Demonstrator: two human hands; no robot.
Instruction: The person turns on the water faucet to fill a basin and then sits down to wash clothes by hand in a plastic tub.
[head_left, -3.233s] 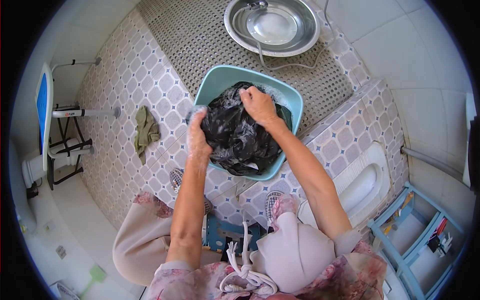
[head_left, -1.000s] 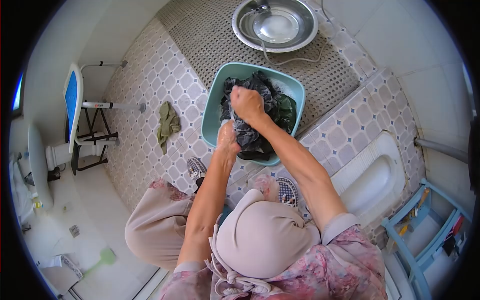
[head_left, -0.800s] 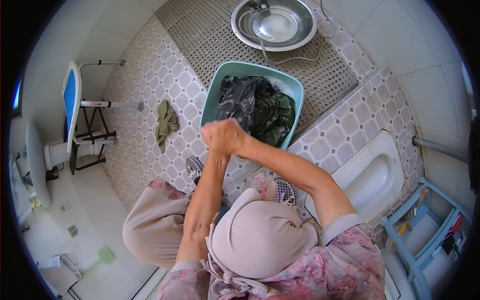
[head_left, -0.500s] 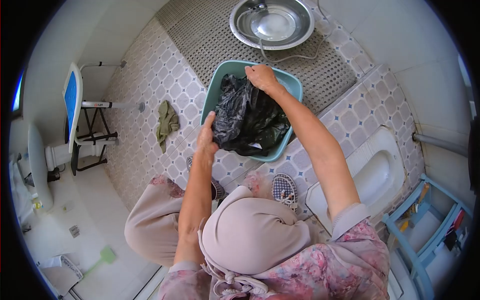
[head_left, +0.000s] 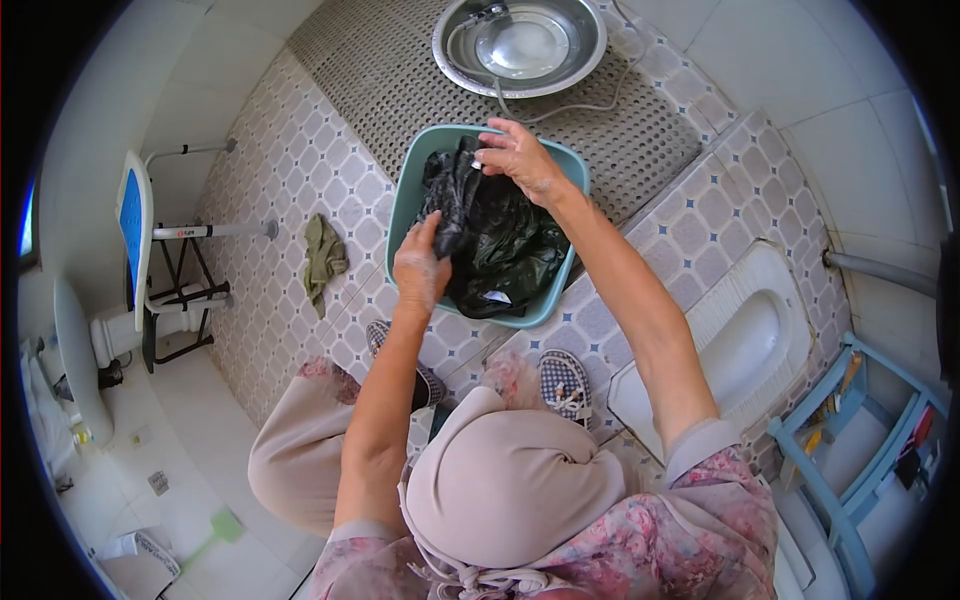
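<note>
A teal plastic basin (head_left: 400, 205) stands on the tiled floor in front of me. In it lies a wet, shiny black garment (head_left: 510, 240), bunched up, with small white patches like labels. My left hand (head_left: 422, 265) is closed on a fold of the garment at the basin's left side. Over the far part of the basin, my right hand (head_left: 522, 165) has its fingers spread, close beside the raised part of the garment. Whether those fingertips touch the cloth is hard to tell.
Beyond the basin, a steel bowl (head_left: 590, 60) holds a shower head and hose on a grey perforated mat (head_left: 350, 90). An olive cloth (head_left: 323, 262) lies at left, near a blue-seated chair (head_left: 132, 225). At right are a squat toilet (head_left: 745, 335) and a blue rack (head_left: 850, 510).
My left hand has moved from the basin's left rim inward onto the garment. My right hand has loosened and its fingers have spread. The garment is bunched differently, and the view has shifted slightly.
</note>
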